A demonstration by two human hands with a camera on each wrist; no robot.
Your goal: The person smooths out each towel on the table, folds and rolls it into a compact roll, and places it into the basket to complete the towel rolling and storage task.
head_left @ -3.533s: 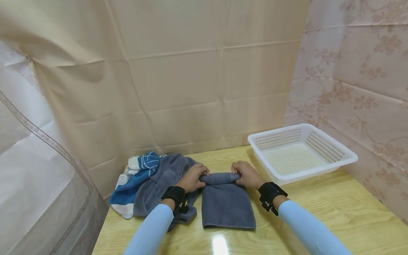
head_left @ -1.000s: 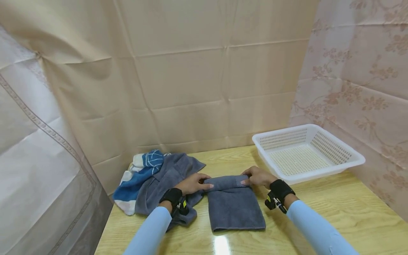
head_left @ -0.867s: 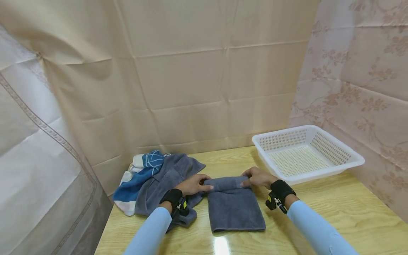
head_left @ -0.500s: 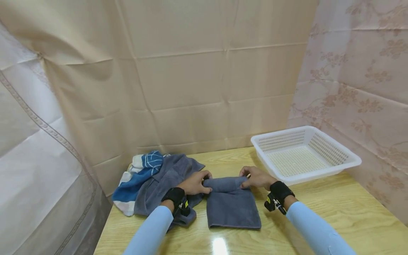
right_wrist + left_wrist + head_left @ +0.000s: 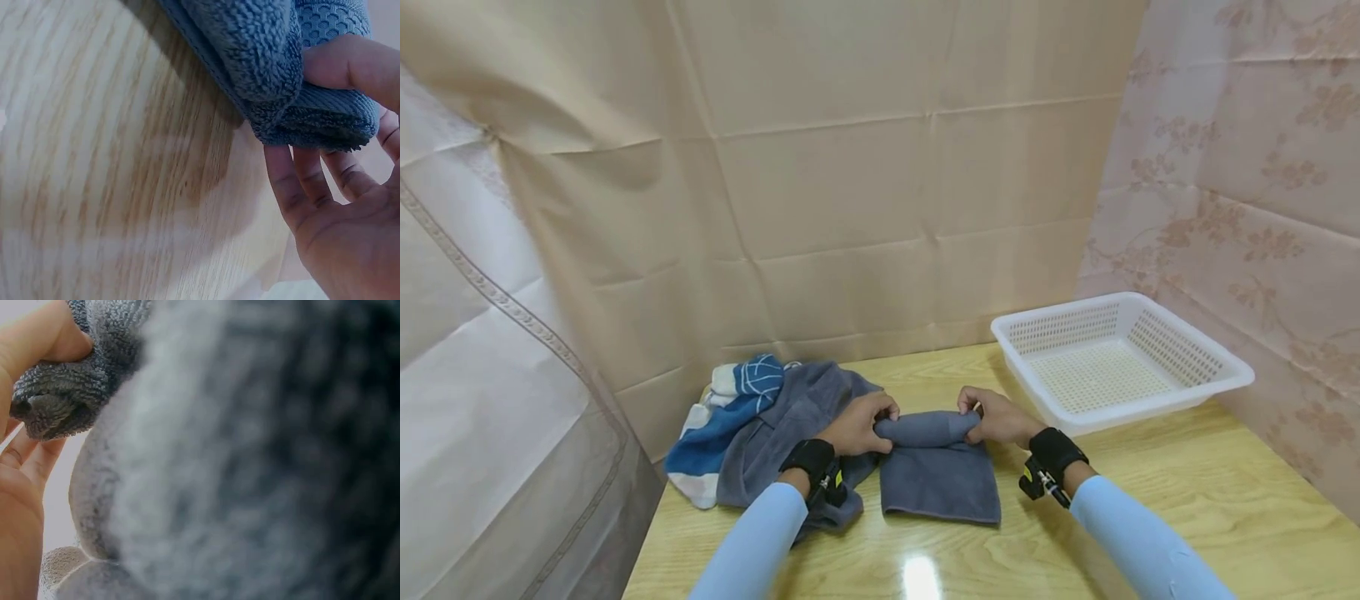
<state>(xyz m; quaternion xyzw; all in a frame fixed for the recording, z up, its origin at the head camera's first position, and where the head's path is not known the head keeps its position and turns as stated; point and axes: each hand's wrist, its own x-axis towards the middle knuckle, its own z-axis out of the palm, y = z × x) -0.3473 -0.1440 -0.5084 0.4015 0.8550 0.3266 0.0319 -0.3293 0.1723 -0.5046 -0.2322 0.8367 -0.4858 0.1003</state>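
A dark grey towel lies on the table in front of me, its far end rolled into a thick cylinder and its near part flat. My left hand grips the left end of the roll, thumb on the near side. At the right end, my right hand pinches the roll between thumb and fingers. The right wrist view shows the spiral edge of the towel between thumb and fingertips. In the left wrist view, blurred grey cloth covers most of the picture, and the left thumb presses on the roll's end.
A crumpled grey towel and a blue and white cloth are heaped left of the rolled one, close by my left forearm. At the back right stands a white perforated plastic basket on the wooden table. Curtains hang behind.
The roll has grown thicker and come slightly nearer, while the flat part of the towel has become shorter. Both hands stay at the roll's ends, the right one having shifted a little left.
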